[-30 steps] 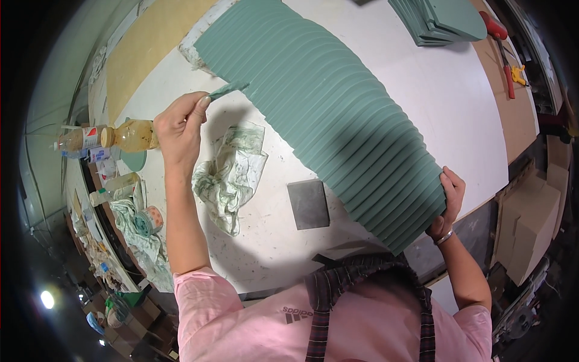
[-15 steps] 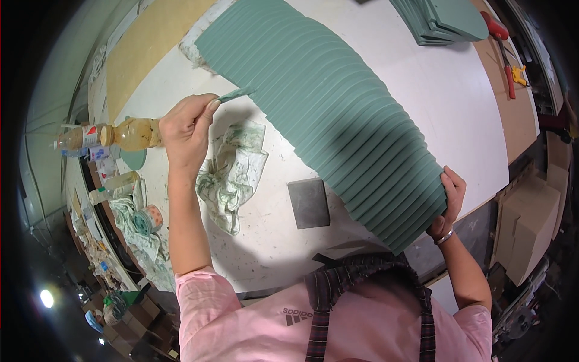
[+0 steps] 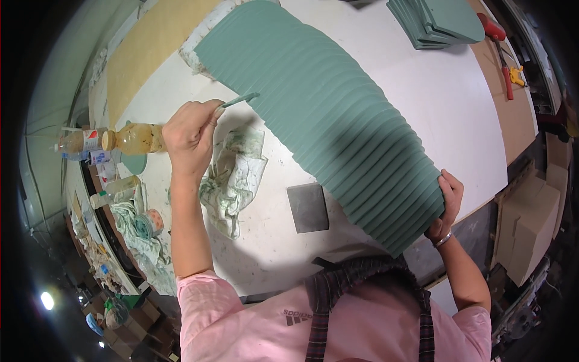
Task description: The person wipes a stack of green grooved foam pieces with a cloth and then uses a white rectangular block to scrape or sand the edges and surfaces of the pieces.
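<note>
A long row of flat green pieces [image 3: 338, 114] lies fanned in overlapping layers, slanting from the far left to near right. My left hand [image 3: 192, 136] is closed in a pinch on a thin green-coated stick [image 3: 242, 98], whose tip reaches the row's left edge. I cannot make out whether the tip touches. My right hand [image 3: 447, 205] curls its fingers round the near right end of the row; part of it is hidden by the pieces. A crumpled, green-stained cloth [image 3: 236, 187] and a dark grey square block [image 3: 308, 208] lie left of the row.
At the left stand a bottle of yellowish liquid [image 3: 137, 139] and an open jar of green paint [image 3: 148, 224]. More green pieces [image 3: 443, 21] are stacked at the far right, beside a red-headed mallet [image 3: 493, 27]. Cardboard boxes [image 3: 531, 217] stand beyond the table's right edge.
My left hand has shifted slightly nearer to me with the stick, its tip moving a little along the row's left edge. My right hand stays at the near end.
</note>
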A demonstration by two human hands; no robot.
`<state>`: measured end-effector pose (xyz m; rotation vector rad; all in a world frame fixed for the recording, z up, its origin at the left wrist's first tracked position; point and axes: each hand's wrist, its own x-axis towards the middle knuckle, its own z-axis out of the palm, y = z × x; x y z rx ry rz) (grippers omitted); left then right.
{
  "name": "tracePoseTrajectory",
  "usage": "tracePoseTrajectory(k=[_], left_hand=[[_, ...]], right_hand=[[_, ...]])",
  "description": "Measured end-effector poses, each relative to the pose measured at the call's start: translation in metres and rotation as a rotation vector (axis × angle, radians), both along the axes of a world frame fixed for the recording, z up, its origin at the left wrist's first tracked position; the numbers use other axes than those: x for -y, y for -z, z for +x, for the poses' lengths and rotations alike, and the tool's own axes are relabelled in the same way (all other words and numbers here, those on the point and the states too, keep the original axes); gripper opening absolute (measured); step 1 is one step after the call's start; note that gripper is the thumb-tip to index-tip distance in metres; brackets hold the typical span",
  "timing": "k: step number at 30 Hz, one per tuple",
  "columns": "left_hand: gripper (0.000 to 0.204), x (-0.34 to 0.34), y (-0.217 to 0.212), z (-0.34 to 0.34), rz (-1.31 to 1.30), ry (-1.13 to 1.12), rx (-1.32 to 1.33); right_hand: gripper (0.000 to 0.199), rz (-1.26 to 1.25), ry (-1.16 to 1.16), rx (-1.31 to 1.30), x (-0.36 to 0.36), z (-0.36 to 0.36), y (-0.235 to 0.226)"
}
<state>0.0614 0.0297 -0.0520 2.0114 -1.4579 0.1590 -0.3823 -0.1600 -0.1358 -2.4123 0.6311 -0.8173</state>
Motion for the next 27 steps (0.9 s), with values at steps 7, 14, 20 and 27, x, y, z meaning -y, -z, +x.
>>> tracePoseTrajectory(k=[7, 14, 20, 27], left_hand=[[0.018, 0.005, -0.001, 0.008, -0.131, -0.296, -0.323], [0.021, -0.003, 0.015, 0.044, -0.17, -0.443, -0.479], [0.021, -0.007, 0.024, 0.051, -0.179, -0.387, -0.568], [0.019, 0.0, 0.024, 0.057, -0.135, -0.405, -0.451]], right_hand=[[0.074, 0.006, -0.009, -0.008, 0.0, -0.003, -0.001], [0.074, -0.005, -0.01, -0.012, 0.001, -0.002, 0.001], [0.074, -0.019, -0.004, -0.017, 0.0, 0.0, 0.0], [0.075, -0.017, 0.02, -0.04, -0.001, -0.001, 0.0]])
